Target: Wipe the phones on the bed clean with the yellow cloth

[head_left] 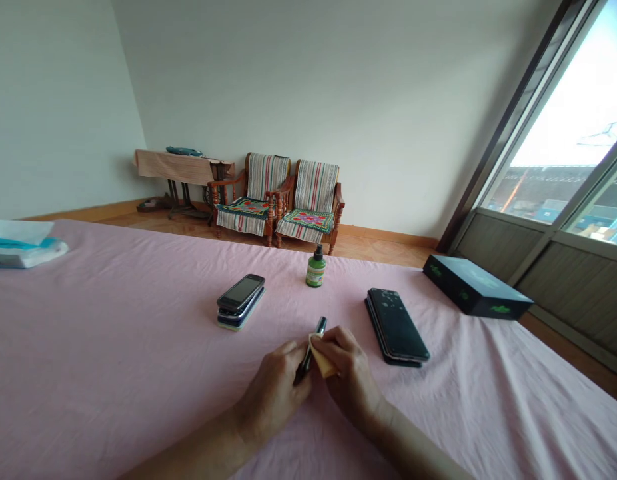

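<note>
My left hand (274, 383) is closed around a slim, dark phone (321, 325) with a shiny edge, turned almost edge-on and tilted above the bed-like pink surface. Pinched in my right hand (352, 373) is a pale yellow cloth (324, 364), pressed against the phone's side and upper edge. Fingers cover most of the phone, so its screen is hidden. A stack of small phones (242, 292) lies ahead to the left. To the right of my right hand rest larger phones (399, 327), the top one with pale spots on its dark screen.
A green spray bottle (315, 272) with a black top stands ahead of my hands. The black box (476, 287) sits at the far right edge of the pink cloth (138, 360). A white and blue tissue pack (26, 252) lies far left. Two wooden chairs (312, 193) stand beyond.
</note>
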`<state>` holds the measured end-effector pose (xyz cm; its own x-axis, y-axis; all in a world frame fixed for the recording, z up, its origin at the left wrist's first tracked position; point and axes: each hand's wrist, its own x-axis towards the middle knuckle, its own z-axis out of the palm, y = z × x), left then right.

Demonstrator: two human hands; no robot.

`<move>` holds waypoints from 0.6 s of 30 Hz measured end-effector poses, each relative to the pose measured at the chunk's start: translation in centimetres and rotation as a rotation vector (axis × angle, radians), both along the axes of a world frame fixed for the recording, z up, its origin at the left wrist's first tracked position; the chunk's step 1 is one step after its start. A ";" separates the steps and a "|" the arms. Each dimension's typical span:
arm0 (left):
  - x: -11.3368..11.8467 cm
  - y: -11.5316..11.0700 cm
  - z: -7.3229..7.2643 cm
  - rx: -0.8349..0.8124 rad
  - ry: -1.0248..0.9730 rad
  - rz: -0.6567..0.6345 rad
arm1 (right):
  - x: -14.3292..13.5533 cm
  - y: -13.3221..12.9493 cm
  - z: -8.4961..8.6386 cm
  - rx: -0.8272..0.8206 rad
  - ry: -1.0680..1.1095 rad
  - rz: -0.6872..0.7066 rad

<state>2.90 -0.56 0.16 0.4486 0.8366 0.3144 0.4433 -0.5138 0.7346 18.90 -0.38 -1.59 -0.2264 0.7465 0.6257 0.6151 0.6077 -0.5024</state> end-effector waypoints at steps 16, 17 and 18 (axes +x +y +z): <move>-0.2 0.2 0.0 -0.005 0.033 0.027 | -1.6 -2.0 -0.4 -0.005 0.096 0.066; -0.3 0.3 0.2 0.005 0.051 0.020 | -1.5 -1.9 -0.3 -0.012 0.079 0.057; -0.5 0.4 0.4 0.014 0.072 0.003 | -1.3 -1.7 -0.1 -0.017 0.053 0.039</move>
<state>2.40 -0.13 0.55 0.4680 0.8337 0.2932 0.4965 -0.5225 0.6932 17.58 -2.04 -1.74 -0.2224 0.7483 0.6250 0.5640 0.6216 -0.5436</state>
